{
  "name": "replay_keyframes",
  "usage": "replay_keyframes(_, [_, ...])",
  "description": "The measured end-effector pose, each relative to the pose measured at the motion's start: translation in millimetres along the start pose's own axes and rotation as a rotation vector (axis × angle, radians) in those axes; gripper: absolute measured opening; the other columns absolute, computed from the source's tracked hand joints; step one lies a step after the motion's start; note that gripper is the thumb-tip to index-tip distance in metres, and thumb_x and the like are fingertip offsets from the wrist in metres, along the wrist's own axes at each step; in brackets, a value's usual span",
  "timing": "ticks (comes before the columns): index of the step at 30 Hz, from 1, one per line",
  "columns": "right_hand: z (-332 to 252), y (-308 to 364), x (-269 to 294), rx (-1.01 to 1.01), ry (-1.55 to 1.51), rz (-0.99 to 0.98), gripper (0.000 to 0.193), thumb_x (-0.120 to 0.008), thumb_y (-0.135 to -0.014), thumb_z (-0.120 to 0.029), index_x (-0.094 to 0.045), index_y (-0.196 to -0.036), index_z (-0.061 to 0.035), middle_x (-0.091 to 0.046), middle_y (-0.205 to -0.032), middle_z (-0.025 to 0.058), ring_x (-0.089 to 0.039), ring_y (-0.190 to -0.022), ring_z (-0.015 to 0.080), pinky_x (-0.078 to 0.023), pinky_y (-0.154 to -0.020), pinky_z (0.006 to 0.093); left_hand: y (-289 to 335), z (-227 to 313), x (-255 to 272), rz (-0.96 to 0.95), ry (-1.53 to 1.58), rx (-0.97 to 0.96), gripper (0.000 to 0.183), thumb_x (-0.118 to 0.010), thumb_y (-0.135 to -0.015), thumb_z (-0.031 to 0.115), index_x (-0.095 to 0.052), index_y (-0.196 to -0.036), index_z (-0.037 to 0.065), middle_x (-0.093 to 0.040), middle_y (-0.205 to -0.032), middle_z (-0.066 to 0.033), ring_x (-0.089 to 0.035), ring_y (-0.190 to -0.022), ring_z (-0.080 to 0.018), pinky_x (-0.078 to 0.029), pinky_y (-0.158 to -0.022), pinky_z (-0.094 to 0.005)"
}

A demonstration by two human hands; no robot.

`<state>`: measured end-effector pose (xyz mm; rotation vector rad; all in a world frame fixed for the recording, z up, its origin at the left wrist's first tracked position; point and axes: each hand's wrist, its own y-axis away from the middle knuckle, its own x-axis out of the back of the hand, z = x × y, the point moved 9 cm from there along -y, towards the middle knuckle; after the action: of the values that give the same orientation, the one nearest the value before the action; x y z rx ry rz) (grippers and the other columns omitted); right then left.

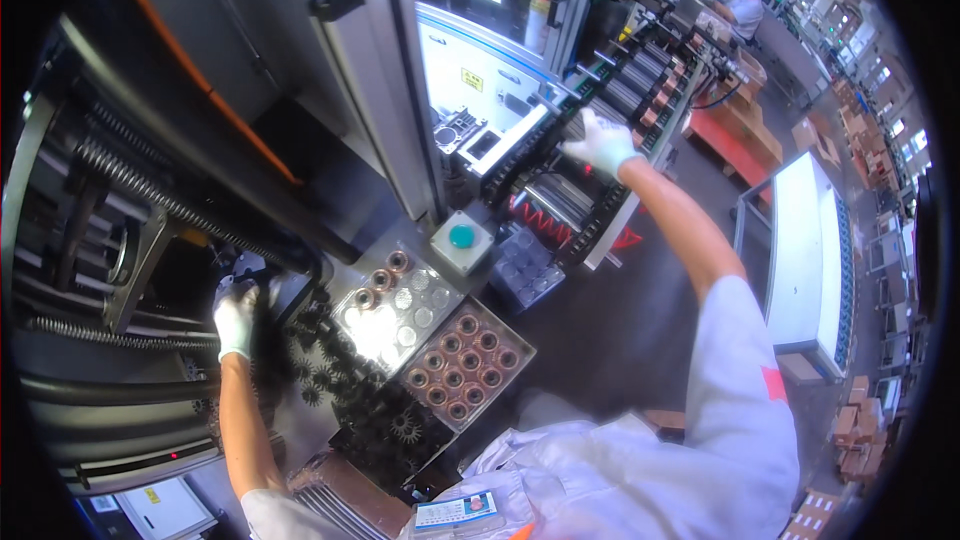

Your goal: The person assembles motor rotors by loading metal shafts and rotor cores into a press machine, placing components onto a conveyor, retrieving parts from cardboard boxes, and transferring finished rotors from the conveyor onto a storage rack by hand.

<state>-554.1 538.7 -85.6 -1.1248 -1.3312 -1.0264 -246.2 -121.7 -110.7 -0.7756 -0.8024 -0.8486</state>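
Observation:
My left hand (235,322), in a white glove, reaches into the machine at the left. Its fingers meet a dark metal part (242,270) and are lost in shadow, so I cannot tell whether they grip it. Stretched out to the far right, my right hand (603,145), also gloved, hovers over or rests on the conveyor (615,90); its thumb and forefinger are apart and nothing shows between them. Between my arms lies a clear tray (520,355) filled with copper-coloured ring parts (454,377). Behind it, another clear tray (437,285) holds several such rings along one side.
Black toothed wheels (345,385) are heaped beside the trays. A box with a green button (461,236) stands beyond, near a stack of clear trays (527,268). A red coiled hose (540,222) hangs by the conveyor. A metal post (375,70) rises between my hands. A co-worker (742,8) stands far right.

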Motion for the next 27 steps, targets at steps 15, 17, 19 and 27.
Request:
replay_keyframes(15, [-54, 38, 19, 0.361, -0.035, 0.27, 0.065, -0.072, -0.086, -0.035, -0.051, -0.138, -0.0006, -0.062, -0.123, 0.0236, -0.06, -0.114, 0.0384, -0.048, -0.097, 0.0475, 38, 53, -7, 0.013, -0.561, -0.34, 0.039, -0.059, -0.09, 0.015, -0.061, -0.128, 0.006, -0.068, -0.114, -0.0241, -0.07, -0.08, -0.0383, -0.058, -0.068, -0.0454])
replay_keyframes(17, [-129, 88, 34, 0.497, -0.382, 0.28, 0.052, -0.071, -0.087, -0.023, -0.057, -0.132, -0.001, -0.062, -0.121, 0.0224, -0.06, -0.113, 0.0372, -0.048, -0.098, 0.0455, 40, 46, -9, 0.114, -0.558, -0.362, 0.035, -0.053, -0.092, 0.014, -0.061, -0.125, 0.004, -0.068, -0.113, -0.0252, -0.07, -0.079, -0.0378, -0.057, -0.067, -0.046])
replay_keyframes(19, [-232, 145, 20, 0.723, -0.621, 0.021, 0.042, -0.069, -0.089, -0.02, -0.061, -0.127, -0.0025, -0.063, -0.121, 0.0195, -0.061, -0.112, 0.0363, -0.049, -0.097, 0.0442, 34, 37, -17, -0.117, -0.581, -0.196, 0.035, -0.048, -0.096, 0.017, -0.058, -0.126, 0.003, -0.067, -0.112, -0.0254, -0.07, -0.087, -0.038, -0.057, -0.071, -0.047])
replay_keyframes(27, [-442, 298, -33, 1.305, -0.528, -0.145, 0.037, -0.063, -0.093, -0.031, -0.063, -0.125, -0.0135, -0.063, -0.118, 0.0097, -0.066, -0.101, 0.0276, -0.053, -0.082, 0.0427, 186, 46, 141, 0.318, -0.313, 0.102, 0.046, -0.058, -0.092, 0.008, -0.056, -0.137, 0.0, -0.059, -0.136, -0.0224, -0.058, -0.126, -0.0346, -0.045, -0.109, -0.0406])
